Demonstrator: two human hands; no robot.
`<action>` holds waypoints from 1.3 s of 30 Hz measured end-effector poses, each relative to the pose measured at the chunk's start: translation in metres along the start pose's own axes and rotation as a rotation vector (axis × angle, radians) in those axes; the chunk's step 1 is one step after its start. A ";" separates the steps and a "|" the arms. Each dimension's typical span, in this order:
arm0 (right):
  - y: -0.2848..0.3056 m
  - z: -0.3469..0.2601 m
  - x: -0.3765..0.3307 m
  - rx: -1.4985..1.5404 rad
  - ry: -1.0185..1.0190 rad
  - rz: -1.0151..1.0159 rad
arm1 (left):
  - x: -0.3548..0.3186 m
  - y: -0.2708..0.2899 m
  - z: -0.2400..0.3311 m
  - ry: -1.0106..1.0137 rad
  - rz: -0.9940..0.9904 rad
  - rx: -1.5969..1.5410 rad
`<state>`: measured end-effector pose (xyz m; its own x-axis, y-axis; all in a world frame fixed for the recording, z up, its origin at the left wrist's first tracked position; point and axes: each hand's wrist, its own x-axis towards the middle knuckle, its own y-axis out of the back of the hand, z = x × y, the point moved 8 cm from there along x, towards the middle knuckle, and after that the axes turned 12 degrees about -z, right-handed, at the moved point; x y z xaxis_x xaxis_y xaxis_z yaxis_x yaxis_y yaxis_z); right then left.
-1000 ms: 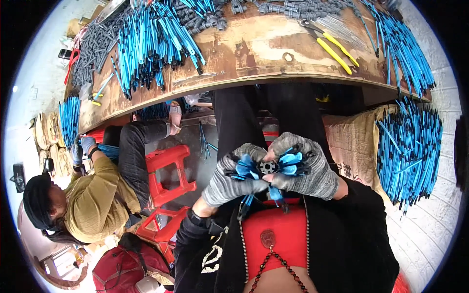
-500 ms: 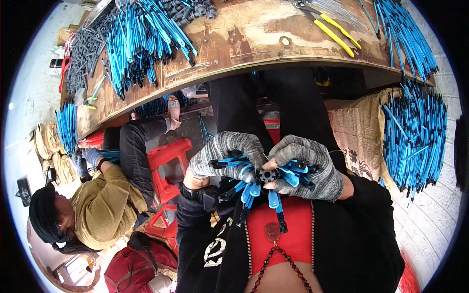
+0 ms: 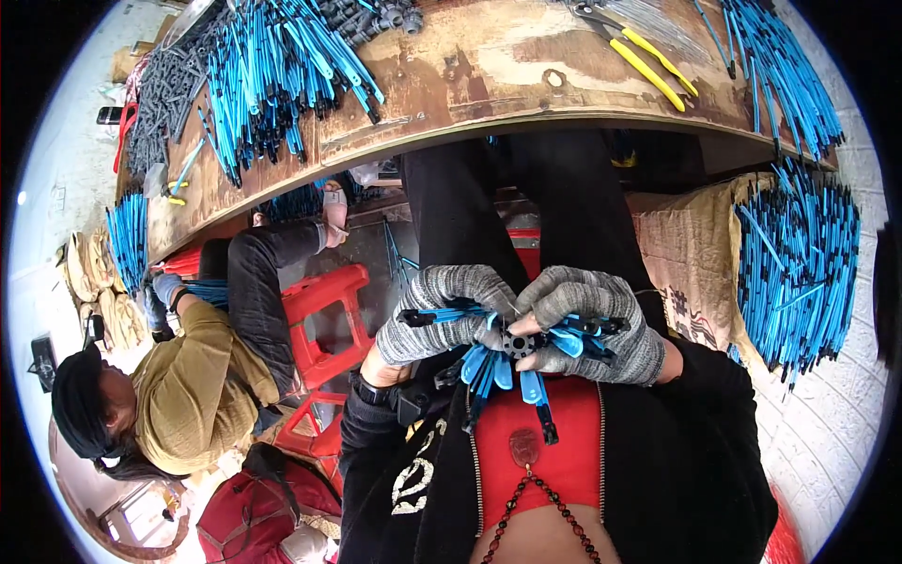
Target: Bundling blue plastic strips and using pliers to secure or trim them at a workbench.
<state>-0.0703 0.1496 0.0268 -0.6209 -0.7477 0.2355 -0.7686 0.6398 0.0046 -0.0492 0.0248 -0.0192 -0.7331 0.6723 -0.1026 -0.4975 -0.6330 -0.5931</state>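
head view: the blue strips (image 3: 534, 389) now splay wider on the near side, so the black hub (image 3: 519, 346) looks easier to reach. left of it, the left hand (image 3: 442, 331) curls around strips; the right hand (image 3: 603, 327), nearly closed, pinches the hub's right edge.

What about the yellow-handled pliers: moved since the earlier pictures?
No; the yellow-handled pliers lie in the same place beside the knot in the wooden tabletop.
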 end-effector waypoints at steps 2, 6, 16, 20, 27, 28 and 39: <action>-0.002 -0.002 0.000 0.016 0.018 -0.031 | -0.003 -0.001 -0.002 0.049 0.103 -0.081; -0.005 -0.006 -0.001 0.008 0.032 -0.043 | -0.001 0.003 -0.003 -0.010 0.013 0.008; -0.002 -0.003 -0.001 0.038 -0.059 -0.045 | -0.002 0.001 -0.007 0.018 -0.126 0.030; -0.003 -0.002 0.004 0.064 -0.030 -0.124 | 0.002 0.004 -0.008 0.023 -0.088 0.062; -0.002 0.004 0.003 0.144 -0.027 -0.119 | 0.000 0.001 0.002 -0.200 -0.031 0.235; -0.003 0.006 0.001 0.150 -0.034 -0.095 | -0.001 0.002 0.000 -0.169 -0.030 0.248; 0.005 0.027 0.013 0.255 -0.189 -0.009 | 0.010 0.016 -0.001 0.095 0.002 0.212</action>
<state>-0.0864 0.1383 0.0040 -0.6130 -0.7884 0.0517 -0.7733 0.5853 -0.2440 -0.0643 0.0216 -0.0305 -0.6925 0.6975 -0.1840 -0.5897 -0.6943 -0.4126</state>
